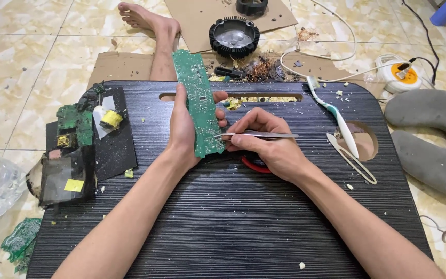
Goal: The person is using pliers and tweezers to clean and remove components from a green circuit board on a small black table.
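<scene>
My left hand point(181, 132) grips a long narrow green circuit board point(198, 98), held upright and slightly tilted above the black ridged lap table point(223, 217). My right hand point(272, 142) pinches metal tweezers point(264, 135), whose tips touch the lower right edge of the board. Under my right hand lies a tool with red handles point(254, 166), mostly hidden.
At the table's left lie a dismantled green board with yellow parts point(78, 126) and black sheets. A toothbrush point(334, 113) and pale plastic tweezers point(351, 157) lie at the right. Beyond are cardboard, a black round heat sink point(233, 36), my bare foot point(148, 20), a power strip point(401, 72) and a grey neck pillow point(434, 137).
</scene>
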